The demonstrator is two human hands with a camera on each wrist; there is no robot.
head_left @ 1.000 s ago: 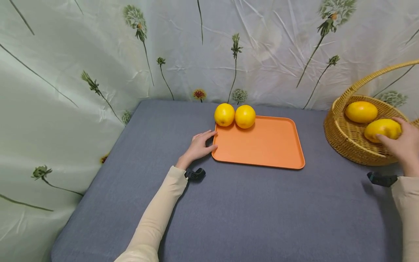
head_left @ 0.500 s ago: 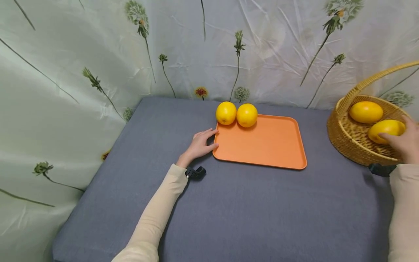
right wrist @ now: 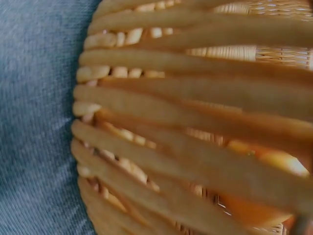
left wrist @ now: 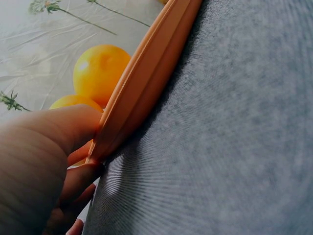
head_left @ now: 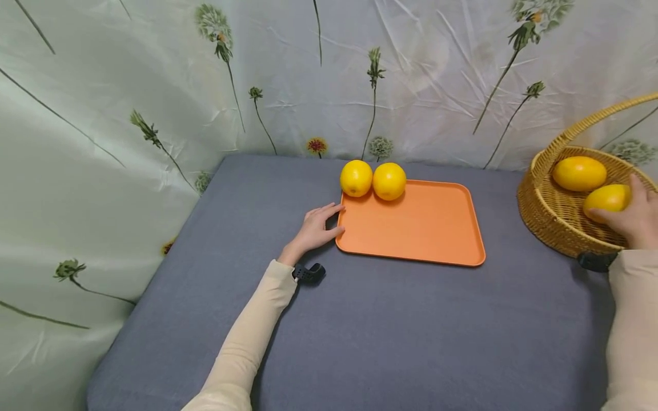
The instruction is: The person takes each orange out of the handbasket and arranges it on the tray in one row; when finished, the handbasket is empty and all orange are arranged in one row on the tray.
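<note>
My left hand (head_left: pixel 312 229) touches the left rim of an orange tray (head_left: pixel 411 225), thumb and fingertips spread along it. In the left wrist view, the thumb (left wrist: pixel 83 125) lies against the tray's raised edge. Two yellow-orange oranges (head_left: pixel 356 178) (head_left: pixel 389 181) sit side by side at the tray's back left corner. At the far right, my right hand (head_left: pixel 637 220) reaches over the front of a wicker basket (head_left: pixel 547 225) and grips an orange (head_left: pixel 606 201) inside. Another orange (head_left: pixel 580 173) lies behind it. The right wrist view shows mostly blurred weave, hiding the hand.
A grey-blue cloth (head_left: pixel 411 337) covers the table. The basket's tall arched handle (head_left: pixel 581 127) rises over the fruit. Behind the table hangs a pale curtain (head_left: pixel 437 91) with printed flowers. Dark straps (head_left: pixel 308 274) circle both wrists.
The right hand has shifted forward a little and closed in over the front orange, covering more of it. The left hand stays at the tray. The head view has turned slightly.
</note>
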